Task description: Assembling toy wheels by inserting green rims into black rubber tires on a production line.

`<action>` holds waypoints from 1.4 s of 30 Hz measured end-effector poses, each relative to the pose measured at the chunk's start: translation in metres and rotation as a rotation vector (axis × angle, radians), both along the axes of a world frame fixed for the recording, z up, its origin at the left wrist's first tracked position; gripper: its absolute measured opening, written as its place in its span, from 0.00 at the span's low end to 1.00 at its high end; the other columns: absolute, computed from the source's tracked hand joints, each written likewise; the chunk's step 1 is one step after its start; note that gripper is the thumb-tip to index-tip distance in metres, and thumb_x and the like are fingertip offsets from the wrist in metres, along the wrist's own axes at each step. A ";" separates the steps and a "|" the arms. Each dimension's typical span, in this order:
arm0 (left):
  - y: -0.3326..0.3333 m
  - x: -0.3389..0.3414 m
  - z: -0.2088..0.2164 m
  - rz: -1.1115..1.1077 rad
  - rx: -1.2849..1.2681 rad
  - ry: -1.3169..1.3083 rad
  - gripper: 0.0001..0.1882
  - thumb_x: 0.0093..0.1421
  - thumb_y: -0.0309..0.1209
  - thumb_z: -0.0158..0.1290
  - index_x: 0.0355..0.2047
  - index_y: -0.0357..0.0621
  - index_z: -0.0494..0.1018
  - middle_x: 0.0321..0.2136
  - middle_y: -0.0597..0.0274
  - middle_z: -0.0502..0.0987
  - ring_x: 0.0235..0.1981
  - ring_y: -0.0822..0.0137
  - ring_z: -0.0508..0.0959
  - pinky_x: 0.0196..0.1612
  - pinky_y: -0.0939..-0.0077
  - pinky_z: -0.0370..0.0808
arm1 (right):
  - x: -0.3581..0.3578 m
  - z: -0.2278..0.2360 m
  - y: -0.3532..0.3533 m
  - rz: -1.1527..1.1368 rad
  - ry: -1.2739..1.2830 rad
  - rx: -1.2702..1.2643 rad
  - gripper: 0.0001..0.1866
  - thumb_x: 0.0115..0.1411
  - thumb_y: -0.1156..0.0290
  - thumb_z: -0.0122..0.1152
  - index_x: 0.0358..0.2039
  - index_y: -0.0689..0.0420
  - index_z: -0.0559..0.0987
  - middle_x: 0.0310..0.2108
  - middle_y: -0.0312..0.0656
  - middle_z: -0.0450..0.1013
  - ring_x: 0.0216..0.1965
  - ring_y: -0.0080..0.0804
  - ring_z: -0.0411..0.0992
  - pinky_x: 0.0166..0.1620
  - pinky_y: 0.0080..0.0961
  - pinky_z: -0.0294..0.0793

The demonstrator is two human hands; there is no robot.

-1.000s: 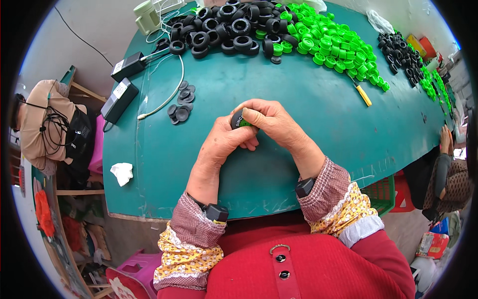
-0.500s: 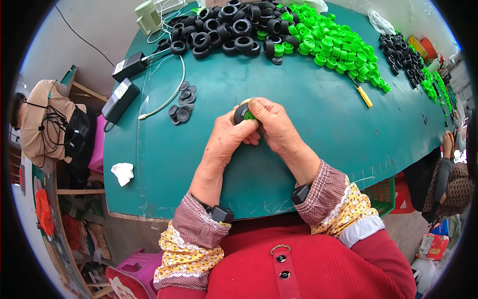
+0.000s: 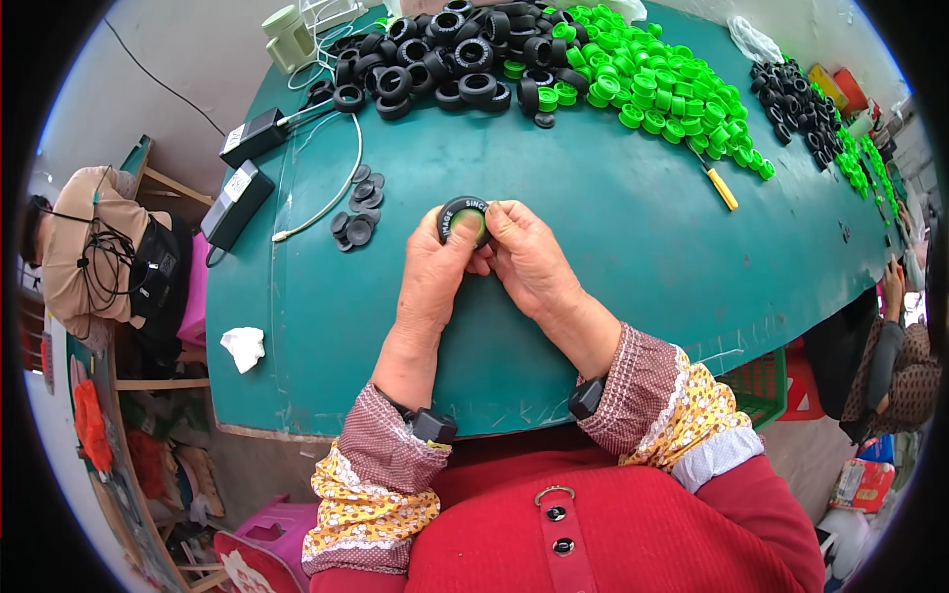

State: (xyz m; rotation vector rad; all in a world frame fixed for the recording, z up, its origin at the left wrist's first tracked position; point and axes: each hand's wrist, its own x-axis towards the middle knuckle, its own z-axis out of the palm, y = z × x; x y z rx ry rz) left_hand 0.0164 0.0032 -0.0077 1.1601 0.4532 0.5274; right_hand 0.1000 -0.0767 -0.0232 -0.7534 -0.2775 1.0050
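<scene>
Between my two hands, above the middle of the green table [image 3: 376, 326], is a small black toy tire [image 3: 458, 207] with a green wheel hub [image 3: 466, 225] inside its ring. My left hand [image 3: 435, 259] grips the tire's left side, the thumb pressing over the hub. On the right side, my right hand [image 3: 526, 255] pinches the rim with thumb and fingers. The fingertips underneath are partly hidden. Past my hands lie a heap of black tires [image 3: 474, 54] and a heap of bright green hubs [image 3: 682, 89].
Flat black discs [image 3: 360, 230] lie left of my hands, near a white cable and two black power adapters [image 3: 240, 203]. A yellow-handled screwdriver [image 3: 723, 190] rests at right. Crumpled white tissue [image 3: 243, 348] sits near the left edge. Another person's hand [image 3: 893, 287] shows at far right.
Both hands have shifted slightly left. The tire has turned so its face and the green hub show more fully, and my left thumb now lies over the hub.
</scene>
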 end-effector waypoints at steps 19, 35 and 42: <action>0.003 -0.007 0.011 -0.030 0.187 0.112 0.25 0.49 0.26 0.55 0.48 0.36 0.62 0.26 0.65 0.70 0.22 0.78 0.70 0.21 0.86 0.68 | 0.016 0.001 -0.002 0.102 -0.481 -0.127 0.18 0.60 0.56 0.47 0.34 0.60 0.71 0.28 0.36 0.70 0.27 0.22 0.69 0.33 0.21 0.71; 0.002 -0.001 0.001 -0.033 0.688 0.139 0.21 0.51 0.28 0.55 0.45 0.40 0.63 0.28 0.64 0.71 0.28 0.75 0.71 0.31 0.82 0.70 | 0.009 0.005 -0.005 0.108 -0.051 -0.099 0.19 0.62 0.57 0.42 0.40 0.60 0.70 0.33 0.38 0.69 0.33 0.25 0.69 0.38 0.25 0.73; 0.003 -0.005 0.008 -0.109 0.645 0.172 0.20 0.50 0.27 0.55 0.43 0.40 0.64 0.30 0.63 0.71 0.31 0.73 0.71 0.35 0.79 0.69 | 0.012 0.003 -0.008 0.129 -0.070 -0.096 0.19 0.61 0.55 0.45 0.39 0.60 0.71 0.33 0.38 0.69 0.33 0.25 0.69 0.39 0.25 0.72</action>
